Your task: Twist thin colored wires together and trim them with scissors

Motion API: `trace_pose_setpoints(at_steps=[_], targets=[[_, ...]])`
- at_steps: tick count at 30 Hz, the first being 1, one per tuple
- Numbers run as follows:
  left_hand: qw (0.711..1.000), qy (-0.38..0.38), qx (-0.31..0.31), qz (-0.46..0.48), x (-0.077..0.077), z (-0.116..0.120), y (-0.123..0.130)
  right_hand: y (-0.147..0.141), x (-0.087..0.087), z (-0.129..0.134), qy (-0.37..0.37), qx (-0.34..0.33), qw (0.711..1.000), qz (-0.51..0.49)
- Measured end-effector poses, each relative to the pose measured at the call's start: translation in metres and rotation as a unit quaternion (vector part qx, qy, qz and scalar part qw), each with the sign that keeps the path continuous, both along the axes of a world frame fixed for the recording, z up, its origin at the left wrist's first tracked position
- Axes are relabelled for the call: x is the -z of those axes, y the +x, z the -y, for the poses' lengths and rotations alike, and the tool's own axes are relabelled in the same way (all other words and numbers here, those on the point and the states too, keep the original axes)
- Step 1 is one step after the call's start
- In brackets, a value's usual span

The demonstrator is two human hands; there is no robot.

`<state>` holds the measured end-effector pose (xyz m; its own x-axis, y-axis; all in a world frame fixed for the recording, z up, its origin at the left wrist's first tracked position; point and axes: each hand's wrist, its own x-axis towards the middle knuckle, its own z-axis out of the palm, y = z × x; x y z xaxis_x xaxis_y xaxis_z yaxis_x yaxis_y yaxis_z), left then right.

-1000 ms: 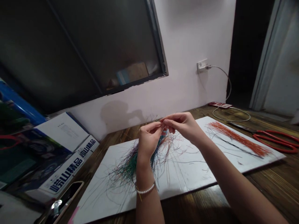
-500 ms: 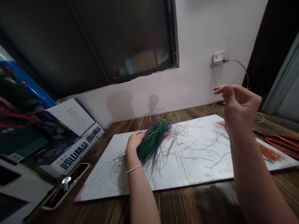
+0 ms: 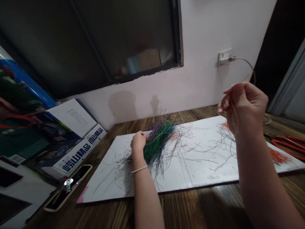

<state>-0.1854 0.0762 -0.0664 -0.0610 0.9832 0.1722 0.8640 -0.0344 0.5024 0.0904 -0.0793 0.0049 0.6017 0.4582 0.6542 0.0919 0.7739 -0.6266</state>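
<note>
Fine Strands in a Tangle, One Yellow Strand Held Aloft

A multicolored tangle of strands (image 3: 156, 144) spreads over the left half of a white board (image 3: 202, 173), green at its center. At its left edge, the left hand (image 3: 138, 141) has its fingertips together beside purple strands (image 3: 154, 129); whether they grip any, one cannot tell. Above the board's right side, the right hand (image 3: 250, 105) pinches a thin yellow strand (image 3: 235, 119), which dangles across the wrist. Loose dark strands straggle between the tangle and an orange bundle (image 3: 280, 156) at right, near red-handled scissors (image 3: 289, 143). A phone (image 3: 68, 187) lies at near left on the wooden table (image 3: 190, 210). Crossed ends could snag and tighten if pulled; a light fingertip hold could let the yellow strand slip.
</note>
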Motion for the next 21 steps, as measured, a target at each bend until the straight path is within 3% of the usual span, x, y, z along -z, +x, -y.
trace_pose_setpoints(at_steps=[11,16,21], targets=[[0.999,0.012,-0.032,-0.021,0.0,0.003,0.008,0.0,0.0,-0.003,-0.019,-0.016,1.0,0.0],[0.994,0.094,-0.003,0.051,-0.006,0.004,0.007,-0.002,0.0,-0.008,-0.007,-0.032,0.999,-0.013],[0.966,0.191,0.026,0.17,-0.017,0.005,0.011,-0.011,0.002,-0.014,-0.044,-0.077,0.996,-0.003]])
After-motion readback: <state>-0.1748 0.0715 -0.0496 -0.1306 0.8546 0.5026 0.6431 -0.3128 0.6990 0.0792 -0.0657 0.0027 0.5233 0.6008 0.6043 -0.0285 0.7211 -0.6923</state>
